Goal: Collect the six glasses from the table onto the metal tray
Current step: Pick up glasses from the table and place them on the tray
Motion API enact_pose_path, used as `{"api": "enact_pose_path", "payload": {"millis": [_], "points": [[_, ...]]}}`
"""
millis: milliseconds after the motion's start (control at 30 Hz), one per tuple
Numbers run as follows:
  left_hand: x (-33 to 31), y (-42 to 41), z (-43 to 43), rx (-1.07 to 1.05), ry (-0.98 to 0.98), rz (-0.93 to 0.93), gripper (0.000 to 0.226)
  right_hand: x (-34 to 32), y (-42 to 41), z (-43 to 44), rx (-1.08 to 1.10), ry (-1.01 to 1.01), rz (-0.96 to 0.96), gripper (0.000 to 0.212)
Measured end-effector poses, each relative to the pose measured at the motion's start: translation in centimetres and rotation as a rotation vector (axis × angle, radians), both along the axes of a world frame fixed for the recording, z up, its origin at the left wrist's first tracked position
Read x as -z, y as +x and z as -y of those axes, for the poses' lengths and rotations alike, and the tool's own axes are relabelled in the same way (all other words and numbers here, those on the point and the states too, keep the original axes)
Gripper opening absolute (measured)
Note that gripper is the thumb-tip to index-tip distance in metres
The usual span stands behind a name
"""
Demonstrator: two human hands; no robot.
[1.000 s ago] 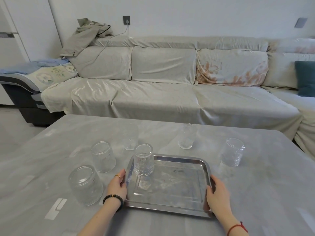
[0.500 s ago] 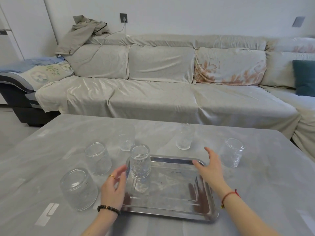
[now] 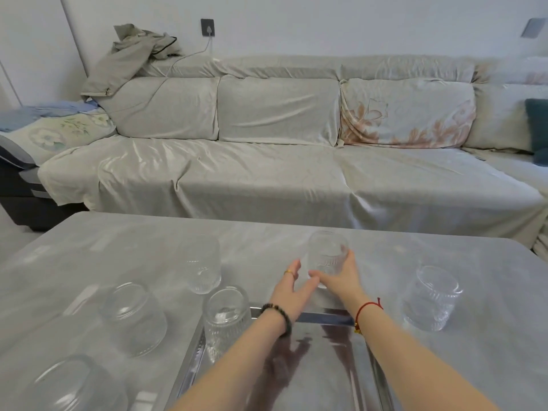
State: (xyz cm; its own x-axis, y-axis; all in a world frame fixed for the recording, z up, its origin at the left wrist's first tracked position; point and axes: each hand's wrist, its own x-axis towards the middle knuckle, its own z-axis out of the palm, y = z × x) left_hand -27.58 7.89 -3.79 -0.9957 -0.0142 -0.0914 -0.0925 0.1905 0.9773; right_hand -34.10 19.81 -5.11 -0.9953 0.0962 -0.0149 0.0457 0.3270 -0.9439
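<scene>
Metal tray (image 3: 326, 317) sits at the near edge of the bench (image 3: 118, 241), and one ribbed glass (image 3: 226, 318) stands upside down in its far-left corner, the only glass on it. The rest of the tray floor is bare and mirrors both forearms.

Both hands are out past the tray's far rim now. The right hand (image 3: 341, 277) is cupped around the far centre glass (image 3: 327, 253), fingers wrapped on its right side, thumb low at the front. The left hand (image 3: 292, 287) is open, fingers spread, just beside that glass on its left and holding nothing.

Four more glasses wait on the bench: one far left of centre (image 3: 204, 264), one at the right (image 3: 431, 298), a big one left of the tray (image 3: 133, 317) and another at the bottom-left corner (image 3: 71, 384). Open bench lies between the right glass and the tray.

Half a second ago the right hand hovered over the tray's far edge and the left was by the tray glass; a second ago both gripped the tray's sides.
</scene>
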Motion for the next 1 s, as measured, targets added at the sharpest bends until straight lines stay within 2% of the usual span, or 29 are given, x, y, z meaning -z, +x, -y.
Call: {"api": "enact_pose_path", "payload": {"millis": [133, 233, 267, 400, 467, 533, 600, 667, 733, 833, 900, 1000], "points": [[-0.1, -5.0, -1.5, -0.001, 0.016, 0.098, 0.085, 1.2, -1.7, 0.1, -0.035, 0.095, 0.011, 0.065], [-0.1, -6.0, -2.5, 0.018, 0.028, 0.096, 0.081, 1.2, -1.6, 0.1, -0.005, 0.138, -0.010, 0.047], [-0.2, -6.0, -2.7, -0.007, 0.026, 0.093, 0.081, 0.9, -1.3, 0.0, 0.006, 0.123, -0.026, 0.048], [-1.2, -4.6, -2.1, -0.090, 0.110, -0.025, 0.092, -1.0, 1.1, -0.7, -0.065, 0.069, -0.159, 0.074], [-2.0, -2.4, -1.6, -0.096, 0.214, -0.097, 0.090, -2.3, 2.7, -1.5, -0.145, 0.128, -0.220, 0.084], [-2.6, 0.0, -1.1, -0.122, 0.302, -0.103, 0.080, -3.6, 4.5, -2.6, -0.255, 0.250, -0.282, 0.085], [-2.7, 2.3, -0.6, -0.167, 0.451, -0.003, 0.064, -4.9, 6.6, -3.4, -0.342, 0.296, -0.326, 0.086], [-2.7, 4.7, -0.3, -0.142, 0.576, 0.143, 0.054, -5.9, 8.8, -3.6, -0.372, 0.220, -0.298, 0.084], [-2.0, 7.1, -0.2, -0.089, 0.661, 0.278, 0.061, -6.2, 10.8, -3.0, -0.334, 0.144, -0.280, 0.079], [-0.8, 9.8, -0.1, -0.129, 0.778, 0.420, 0.070, -6.2, 12.9, -1.4, -0.274, 0.095, -0.278, 0.076], [-0.4, 11.1, 0.1, -0.145, 0.719, 0.465, 0.071, -5.9, 13.6, -0.4, -0.290, 0.115, -0.249, 0.081], [-0.1, 12.5, 1.0, -0.173, 0.462, 0.427, 0.055, -5.2, 14.1, 1.1, -0.330, 0.233, -0.228, 0.085]]}}
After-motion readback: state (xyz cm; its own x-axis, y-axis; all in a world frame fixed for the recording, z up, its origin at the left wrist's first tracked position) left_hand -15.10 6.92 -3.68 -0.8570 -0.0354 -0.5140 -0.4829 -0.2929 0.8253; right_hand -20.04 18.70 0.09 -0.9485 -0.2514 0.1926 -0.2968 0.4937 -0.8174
